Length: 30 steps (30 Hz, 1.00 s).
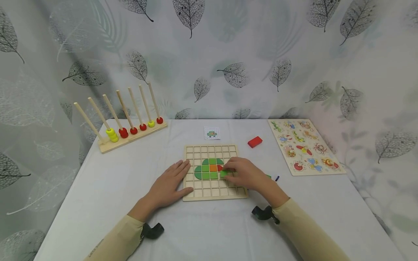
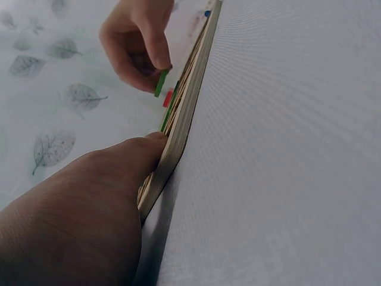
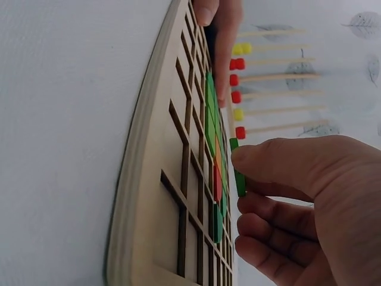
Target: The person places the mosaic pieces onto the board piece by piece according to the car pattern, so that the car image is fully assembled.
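A wooden grid board (image 1: 209,194) lies on the table, with green, orange and red tiles (image 1: 205,175) set in its middle squares. My right hand (image 1: 245,174) pinches a light green tile (image 1: 223,174) between thumb and fingers, just above the board's right half. In the right wrist view that green tile (image 3: 237,167) is seen edge-on, apart from the grid. My left hand (image 1: 169,183) rests flat along the board's left edge, fingers straight, thumb on the lower left corner. The left wrist view shows the left thumb (image 2: 134,152) against the board's edge.
Behind the board lies a small picture card (image 1: 212,133). A red block (image 1: 255,141) sits to its right. A wooden peg rack (image 1: 134,136) with red and yellow beads stands at the back left. At the right lies an animal puzzle board (image 1: 305,146). Beyond hangs a leaf-patterned curtain (image 1: 209,54).
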{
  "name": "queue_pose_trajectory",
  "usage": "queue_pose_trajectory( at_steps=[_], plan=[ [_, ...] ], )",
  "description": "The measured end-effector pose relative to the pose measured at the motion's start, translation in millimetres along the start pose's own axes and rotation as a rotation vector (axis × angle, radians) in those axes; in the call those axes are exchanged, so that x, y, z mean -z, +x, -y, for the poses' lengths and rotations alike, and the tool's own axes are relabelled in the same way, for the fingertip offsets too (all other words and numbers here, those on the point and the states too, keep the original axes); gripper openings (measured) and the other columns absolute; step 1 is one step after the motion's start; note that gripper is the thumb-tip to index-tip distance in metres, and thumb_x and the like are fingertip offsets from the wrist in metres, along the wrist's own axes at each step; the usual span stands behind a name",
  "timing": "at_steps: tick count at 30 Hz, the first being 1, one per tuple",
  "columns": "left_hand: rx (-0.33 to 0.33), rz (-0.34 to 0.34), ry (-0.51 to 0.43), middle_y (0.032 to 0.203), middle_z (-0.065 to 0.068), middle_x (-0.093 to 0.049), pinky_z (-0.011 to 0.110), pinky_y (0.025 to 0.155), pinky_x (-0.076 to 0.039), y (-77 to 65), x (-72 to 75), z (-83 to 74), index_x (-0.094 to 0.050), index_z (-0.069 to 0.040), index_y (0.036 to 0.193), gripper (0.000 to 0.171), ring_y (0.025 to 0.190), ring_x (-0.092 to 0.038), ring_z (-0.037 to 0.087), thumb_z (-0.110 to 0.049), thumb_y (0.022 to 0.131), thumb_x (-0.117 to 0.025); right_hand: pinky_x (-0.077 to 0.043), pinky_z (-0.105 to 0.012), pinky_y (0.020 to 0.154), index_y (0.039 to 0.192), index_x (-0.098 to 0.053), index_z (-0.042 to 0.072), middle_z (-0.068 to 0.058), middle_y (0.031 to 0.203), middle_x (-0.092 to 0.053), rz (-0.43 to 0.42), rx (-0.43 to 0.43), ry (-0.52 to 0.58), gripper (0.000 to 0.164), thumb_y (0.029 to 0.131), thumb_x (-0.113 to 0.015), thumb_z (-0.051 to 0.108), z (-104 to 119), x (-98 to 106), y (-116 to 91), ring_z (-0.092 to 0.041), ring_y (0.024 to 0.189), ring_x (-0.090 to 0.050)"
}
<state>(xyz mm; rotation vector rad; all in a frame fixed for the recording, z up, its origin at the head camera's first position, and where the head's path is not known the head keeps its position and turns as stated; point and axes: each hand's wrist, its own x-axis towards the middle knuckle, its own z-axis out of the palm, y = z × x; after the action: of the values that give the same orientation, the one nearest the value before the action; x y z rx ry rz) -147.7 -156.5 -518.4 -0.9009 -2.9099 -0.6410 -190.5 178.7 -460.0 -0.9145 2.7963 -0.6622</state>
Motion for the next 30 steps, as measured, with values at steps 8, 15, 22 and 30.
queue_pose_trajectory(
  at_steps=[8,15,22,30],
  plan=[
    [-0.006,0.0,0.005,0.177,0.009,-0.029,0.048,0.132,-0.022,-0.3,0.5,0.8,-0.033,-0.004,0.17,0.092,0.164,-0.023,0.031,-0.059,0.103,-0.065,-0.056,-0.028,0.079,0.114,-0.083,0.013,0.004,0.104,-0.07,-0.002,0.017,-0.037,0.025,0.092,-0.09,0.02,2,-6,3,-0.014,0.092,-0.059],
    [-0.006,-0.004,0.001,0.177,0.009,-0.029,0.048,0.131,-0.023,-0.3,-0.8,1.7,-0.033,-0.004,0.17,0.092,0.164,-0.023,0.031,-0.059,0.103,-0.065,-0.057,-0.029,0.082,0.115,-0.083,0.014,0.005,0.106,-0.07,0.009,0.001,-0.06,0.025,0.092,-0.089,0.021,1,-11,4,-0.012,0.094,-0.058],
    [-0.013,-0.012,0.0,0.177,0.009,-0.029,0.049,0.131,-0.024,1.1,-1.6,2.0,-0.034,-0.003,0.169,0.091,0.164,-0.023,0.031,-0.059,0.104,-0.064,-0.056,-0.028,0.08,0.114,-0.083,0.015,0.007,0.104,-0.069,0.003,0.013,-0.069,0.023,0.093,-0.089,0.02,0,-12,6,-0.011,0.092,-0.058],
    [0.001,0.002,-0.009,0.177,0.008,-0.028,0.048,0.132,-0.021,0.3,0.4,0.9,-0.033,-0.004,0.17,0.093,0.164,-0.021,0.03,-0.059,0.102,-0.065,-0.054,-0.028,0.076,0.113,-0.083,0.014,0.006,0.101,-0.07,0.01,0.023,-0.075,0.02,0.093,-0.088,0.017,2,-12,7,-0.011,0.088,-0.056]
  ],
)
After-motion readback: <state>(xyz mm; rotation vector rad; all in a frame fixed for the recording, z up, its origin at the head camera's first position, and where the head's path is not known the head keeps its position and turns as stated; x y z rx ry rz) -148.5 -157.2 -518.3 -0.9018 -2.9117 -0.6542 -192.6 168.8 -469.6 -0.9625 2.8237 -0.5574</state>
